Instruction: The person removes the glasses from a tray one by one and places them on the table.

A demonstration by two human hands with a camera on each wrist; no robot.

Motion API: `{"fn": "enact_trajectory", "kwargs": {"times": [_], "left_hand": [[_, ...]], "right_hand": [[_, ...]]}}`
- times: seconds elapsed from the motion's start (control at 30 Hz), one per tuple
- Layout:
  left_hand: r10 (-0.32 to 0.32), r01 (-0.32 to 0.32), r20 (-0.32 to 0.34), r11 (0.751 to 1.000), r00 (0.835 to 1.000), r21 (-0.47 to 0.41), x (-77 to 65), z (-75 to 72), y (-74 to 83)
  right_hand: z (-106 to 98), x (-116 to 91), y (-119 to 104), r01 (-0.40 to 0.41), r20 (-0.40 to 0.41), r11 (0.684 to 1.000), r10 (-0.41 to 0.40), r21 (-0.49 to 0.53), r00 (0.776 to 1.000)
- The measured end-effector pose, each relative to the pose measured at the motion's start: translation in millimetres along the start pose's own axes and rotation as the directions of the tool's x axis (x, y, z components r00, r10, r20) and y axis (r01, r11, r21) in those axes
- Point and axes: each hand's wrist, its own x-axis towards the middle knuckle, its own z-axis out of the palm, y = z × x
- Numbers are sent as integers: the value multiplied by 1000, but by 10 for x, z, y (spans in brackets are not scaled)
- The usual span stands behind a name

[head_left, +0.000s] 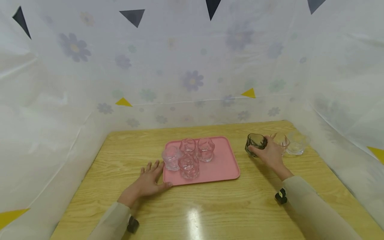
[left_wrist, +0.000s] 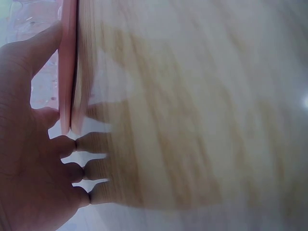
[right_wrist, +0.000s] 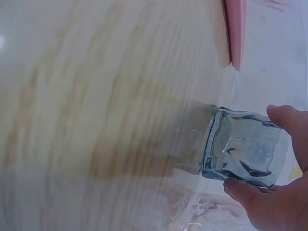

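My right hand (head_left: 271, 155) grips a dark grey glass tumbler (head_left: 256, 141), thumb on one side and fingers on the other. The tumbler is upright, at or just above the table, to the right of the pink tray (head_left: 220, 170). In the right wrist view the same tumbler (right_wrist: 243, 147) shows wavy, faceted walls. My left hand (head_left: 150, 181) lies at the tray's front left corner with fingers spread, its thumb touching the rim. Several clear glasses stand together on the tray's left half, among them a front glass (head_left: 189, 166) and a frosted-looking left glass (head_left: 172, 158).
Just right of my right hand stand an amber-tinted glass (head_left: 283, 141) and a clear glass (head_left: 296, 146), close together. The wooden table (head_left: 210, 206) is enclosed by white flower-printed sheeting (head_left: 168, 76) at the back and sides.
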Motion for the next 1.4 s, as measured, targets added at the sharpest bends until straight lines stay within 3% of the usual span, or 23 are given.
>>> {"fn": "enact_trajectory", "kwargs": {"times": [0.1, 0.33, 0.5, 0.77, 1.0, 1.4], "left_hand": [[0, 0, 0, 1000, 1000, -2, -5, 1, 2], [7, -7, -6, 1000, 1000, 1, 6, 8, -16], [10, -10, -5, 1000, 1000, -2, 5, 7, -26], [10, -10, 3, 1000, 1000, -13, -4, -6, -23], [7, -7, 4, 1000, 1000, -2, 4, -12, -20], [5, -5, 9, 1000, 1000, 1, 14, 4, -31]], "right_hand": [[-23, -18, -35, 5, -5, 1000, -5, 2, 1000], [-90, -15, -131, 94, -127, 994, -100, -57, 987], [-131, -12, -272, 160, -132, 986, -166, -54, 977], [2, 17, -568, 265, -21, 964, -265, 1, 964], [267, 28, -802, 349, 79, 930, -359, 119, 930], [744, 56, -1042, 303, 241, 933, -345, 193, 907]]}}
